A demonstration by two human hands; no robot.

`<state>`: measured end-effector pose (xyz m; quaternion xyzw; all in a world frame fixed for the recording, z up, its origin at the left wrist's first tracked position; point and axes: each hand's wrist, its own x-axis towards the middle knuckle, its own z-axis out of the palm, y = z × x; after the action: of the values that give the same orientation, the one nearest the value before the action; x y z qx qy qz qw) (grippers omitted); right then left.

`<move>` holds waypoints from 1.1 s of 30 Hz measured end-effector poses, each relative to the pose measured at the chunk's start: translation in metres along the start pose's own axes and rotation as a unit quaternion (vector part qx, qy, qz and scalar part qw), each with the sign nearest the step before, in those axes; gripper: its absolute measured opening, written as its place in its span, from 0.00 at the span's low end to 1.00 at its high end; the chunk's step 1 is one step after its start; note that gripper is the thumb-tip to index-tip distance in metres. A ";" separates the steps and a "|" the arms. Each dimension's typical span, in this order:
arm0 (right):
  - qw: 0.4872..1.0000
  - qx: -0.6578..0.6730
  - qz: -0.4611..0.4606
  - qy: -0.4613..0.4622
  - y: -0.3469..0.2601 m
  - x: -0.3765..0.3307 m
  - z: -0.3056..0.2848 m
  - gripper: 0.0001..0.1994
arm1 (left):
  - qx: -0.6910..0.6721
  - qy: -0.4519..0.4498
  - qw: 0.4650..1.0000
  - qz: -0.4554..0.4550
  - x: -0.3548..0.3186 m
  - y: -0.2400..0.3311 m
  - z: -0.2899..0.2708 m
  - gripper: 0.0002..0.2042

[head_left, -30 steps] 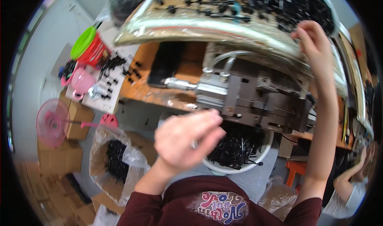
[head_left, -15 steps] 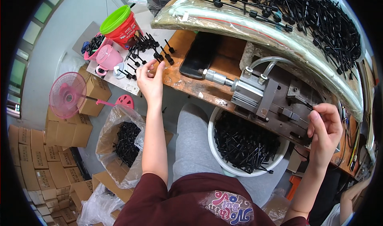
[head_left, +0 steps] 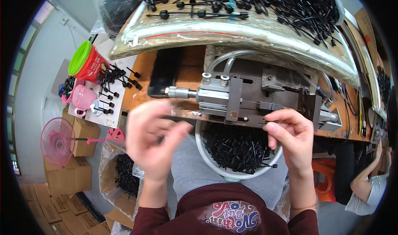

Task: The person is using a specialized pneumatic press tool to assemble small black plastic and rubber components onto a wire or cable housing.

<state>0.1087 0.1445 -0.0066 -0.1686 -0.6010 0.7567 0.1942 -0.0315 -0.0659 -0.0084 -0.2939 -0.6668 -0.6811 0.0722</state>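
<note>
My right hand (head_left: 292, 137) is at the front edge of a metal clamping fixture with an air cylinder (head_left: 215, 98). Its thumb and forefinger pinch a thin black rod (head_left: 263, 122), of which only a short end shows. Just above the fingertips sits a small metal block (head_left: 269, 106) on the fixture. My left hand (head_left: 153, 137), blurred by motion, is in the air left of the cylinder, thumb apart from the curled fingers and nothing visible between them. On my lap, below the fixture, a white basket (head_left: 200, 146) holds many black stemmed parts (head_left: 240, 150).
A plastic-covered tray (head_left: 178, 35) heaped with black parts overhangs the bench. At left are a red bucket (head_left: 92, 69), a pink jug (head_left: 83, 97), several standing black parts (head_left: 107, 96) and a pink fan (head_left: 59, 141). A dark phone-like slab (head_left: 163, 71) lies beside the cylinder. Another person's arm (head_left: 365, 181) shows at right.
My left hand has left the standing black parts and come right, toward the fixture. My right hand has moved inward along the fixture's front. The whole view has turned and shifted.
</note>
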 end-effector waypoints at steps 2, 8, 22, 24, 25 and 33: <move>0.999 0.041 -0.008 -0.020 0.005 0.001 0.005 0.06 | 0.090 -0.158 0.968 0.173 -0.003 0.006 0.011 0.17; 0.987 0.145 0.032 -0.053 0.006 -0.002 0.000 0.10 | -0.014 -0.321 0.936 0.142 -0.026 0.008 0.053 0.17; 0.993 0.109 0.008 -0.033 0.014 -0.009 -0.011 0.09 | 0.054 -0.335 0.919 0.201 -0.037 0.008 0.058 0.13; 0.996 0.081 -0.008 -0.023 0.016 -0.010 -0.008 0.09 | 0.060 -0.343 0.915 0.202 -0.037 0.008 0.057 0.13; 0.998 0.059 -0.014 -0.018 0.015 -0.011 -0.008 0.09 | 0.061 -0.347 0.913 0.203 -0.037 0.008 0.056 0.13; 0.998 -0.005 -0.051 -0.024 0.009 -0.019 -0.003 0.06 | 0.036 -0.343 0.917 0.200 -0.036 0.004 0.057 0.12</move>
<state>0.1258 0.1363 -0.0158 -0.1206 -0.6170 0.7466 0.2178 0.0177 -0.0228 -0.0262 -0.6339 -0.6019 -0.4855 -0.0157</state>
